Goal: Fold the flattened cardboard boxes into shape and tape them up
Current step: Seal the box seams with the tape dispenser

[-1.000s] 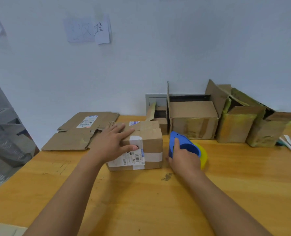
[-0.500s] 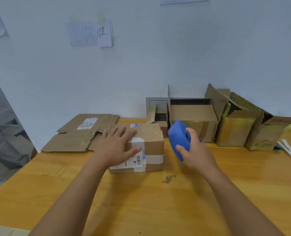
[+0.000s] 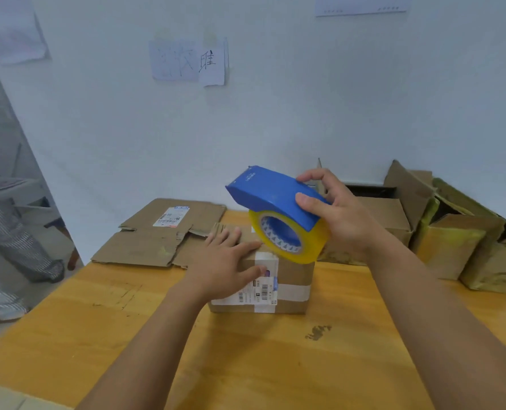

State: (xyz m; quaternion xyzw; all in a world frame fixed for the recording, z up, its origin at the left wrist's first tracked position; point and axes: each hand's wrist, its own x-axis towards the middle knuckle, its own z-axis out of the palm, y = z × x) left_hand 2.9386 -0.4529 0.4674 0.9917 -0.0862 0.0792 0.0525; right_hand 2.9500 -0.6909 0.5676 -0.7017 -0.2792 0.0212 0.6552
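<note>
A small folded cardboard box (image 3: pixel 293 279) with a white label and tape strip stands on the wooden table (image 3: pixel 246 350). My left hand (image 3: pixel 222 261) lies flat on its top with straight fingers, pressing the flaps down. My right hand (image 3: pixel 337 214) grips a blue tape dispenser (image 3: pixel 269 193) with a yellow tape roll (image 3: pixel 311 244), held in the air just above the box's right half. Flattened cardboard boxes (image 3: pixel 163 232) lie behind the box to the left.
Several folded boxes (image 3: pixel 453 247), open-topped, line the wall at the back right. A person's legs in striped trousers (image 3: pixel 6 241) stand beyond the table's left edge. Paper notes hang on the white wall. A dark stain (image 3: pixel 318 332) marks the table near the box.
My right hand has lifted the tape dispenser from the table beside the box up over the box's top, turning it so the roll faces me. My left hand stays on the box.
</note>
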